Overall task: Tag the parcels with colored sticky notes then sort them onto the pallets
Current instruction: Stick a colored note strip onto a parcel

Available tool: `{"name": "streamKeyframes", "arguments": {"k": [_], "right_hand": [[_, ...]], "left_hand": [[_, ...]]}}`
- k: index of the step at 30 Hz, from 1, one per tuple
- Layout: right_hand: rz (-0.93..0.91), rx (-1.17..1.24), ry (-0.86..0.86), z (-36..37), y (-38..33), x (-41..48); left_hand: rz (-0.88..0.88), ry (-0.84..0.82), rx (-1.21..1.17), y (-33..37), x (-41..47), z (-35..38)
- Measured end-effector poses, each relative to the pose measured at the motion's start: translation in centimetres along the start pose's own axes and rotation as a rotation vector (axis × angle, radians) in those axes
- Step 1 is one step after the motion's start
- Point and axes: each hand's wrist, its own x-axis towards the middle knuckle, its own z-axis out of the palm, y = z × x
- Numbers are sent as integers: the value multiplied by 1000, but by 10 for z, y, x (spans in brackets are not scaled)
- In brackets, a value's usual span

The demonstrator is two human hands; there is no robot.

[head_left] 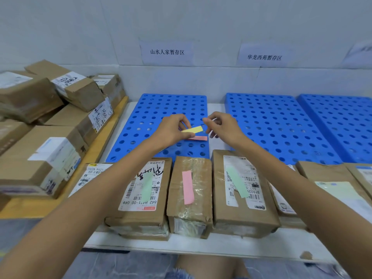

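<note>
2 sticky notes (193, 129) pinched in left hand (171, 132) above blue pallet (159, 109); right hand (223, 128) curled beside, hold unclear.

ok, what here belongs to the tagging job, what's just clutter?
Job: left hand gripping yellow and pink paper sticky strips; front row of taped brown cardboard parcels; blue perforated plastic pallets.
Lying about: stacked brown cardboard boxes, left, possibly queued; flat orange board.

Platform (141, 241): three pallets side by side along back edge, namely left pallet (153, 115), middle pallet (281, 129), right pallet (342, 121). Row of parcels (202, 188) along front edge. Parcel stack (40, 101) on board (112, 125) left of platform. Left hand (171, 130) holds sticky notes (192, 129) above left pallet's front right corner.
</note>
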Motion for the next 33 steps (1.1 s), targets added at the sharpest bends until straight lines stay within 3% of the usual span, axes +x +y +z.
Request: {"name": "streamKeyframes", "arguments": {"k": [3, 6, 11, 17, 20, 27, 30, 33], "right_hand": [[12, 224, -81, -11, -8, -15], [24, 365, -16, -30, -10, -30], [-40, 317, 21, -65, -9, -62], [-88, 425, 186, -108, -1, -107], [-149, 314, 260, -127, 7, -126], [-497, -422, 366, -153, 23, -153], [-519, -474, 342, -162, 23, -162], [-416, -394, 261, -169, 18, -169]], "left_hand": [[53, 67, -83, 20, -8, -1], [90, 116, -209, 41, -18, 3], [119, 76, -407, 79, -32, 18], [176, 33, -638, 119, -54, 46], [191, 37, -755, 134, -65, 64], [157, -12, -919, 157, -83, 95], [151, -35, -932, 160, -87, 101], [159, -46, -899, 162, -90, 105]]}}
